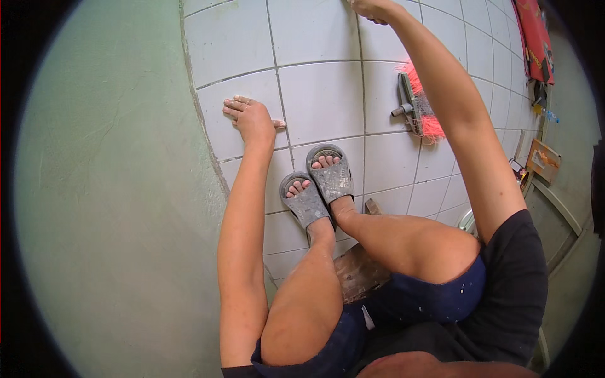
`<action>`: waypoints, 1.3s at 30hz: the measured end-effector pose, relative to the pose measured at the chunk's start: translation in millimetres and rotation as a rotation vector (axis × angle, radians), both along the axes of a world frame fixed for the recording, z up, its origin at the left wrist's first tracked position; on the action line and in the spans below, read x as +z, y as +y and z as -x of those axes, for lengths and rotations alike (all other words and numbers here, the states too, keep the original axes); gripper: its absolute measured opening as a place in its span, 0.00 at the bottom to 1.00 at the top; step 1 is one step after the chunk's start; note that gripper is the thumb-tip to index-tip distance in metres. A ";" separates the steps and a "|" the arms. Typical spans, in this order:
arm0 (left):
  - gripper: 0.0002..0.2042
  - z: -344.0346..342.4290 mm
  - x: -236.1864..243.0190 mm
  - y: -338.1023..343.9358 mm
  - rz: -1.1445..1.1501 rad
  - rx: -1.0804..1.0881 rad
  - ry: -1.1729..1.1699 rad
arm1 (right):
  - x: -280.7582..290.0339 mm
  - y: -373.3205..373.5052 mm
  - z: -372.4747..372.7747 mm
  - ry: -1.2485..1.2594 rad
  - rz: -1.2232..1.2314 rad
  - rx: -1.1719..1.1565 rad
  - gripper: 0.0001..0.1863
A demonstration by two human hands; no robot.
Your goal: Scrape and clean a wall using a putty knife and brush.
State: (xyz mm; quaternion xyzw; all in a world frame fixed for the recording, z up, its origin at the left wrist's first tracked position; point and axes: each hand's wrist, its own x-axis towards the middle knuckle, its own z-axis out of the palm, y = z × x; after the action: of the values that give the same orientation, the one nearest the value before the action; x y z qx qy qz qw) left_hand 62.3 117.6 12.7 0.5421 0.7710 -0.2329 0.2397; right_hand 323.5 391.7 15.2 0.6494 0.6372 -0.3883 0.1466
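My left hand (251,121) lies flat on a white floor tile (230,75), close to the green wall, with its fingers spread and nothing in them. At the top edge of the view my right hand (374,9) is low over the tiles, partly cut off. Its visible fingers are curled; what they hold, if anything, is out of sight. Grey joints (275,57) run between the tiles. Both my feet, in grey, stained slide sandals (330,173), rest on the tiles between my arms.
A broom head (413,104) with pink-red bristles lies right of my feet, partly behind my right forearm. Under my legs is a worn wooden piece (359,272). The green wall (126,189) rises at left. A red item (535,38) and a wooden piece (543,160) are at far right.
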 end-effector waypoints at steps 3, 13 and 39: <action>0.57 0.2 -2.9 0.4 -0.017 0.026 -0.011 | -20.8 -9.0 -6.3 -0.035 -0.106 0.118 0.15; 0.54 0.7 -9.7 -2.3 -0.040 0.014 -0.009 | 22.4 -339.1 -63.6 -0.042 -0.140 0.018 0.22; 0.68 0.7 -13.3 -4.4 -0.058 0.002 0.025 | 28.2 -256.6 -109.3 0.003 -0.299 -0.167 0.22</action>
State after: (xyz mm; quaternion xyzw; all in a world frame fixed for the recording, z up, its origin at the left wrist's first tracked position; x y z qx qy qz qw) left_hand 61.6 113.1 -0.5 0.5452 0.7809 -0.2169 0.2142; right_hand 432.8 135.1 43.4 0.7140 0.6319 -0.3011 0.0146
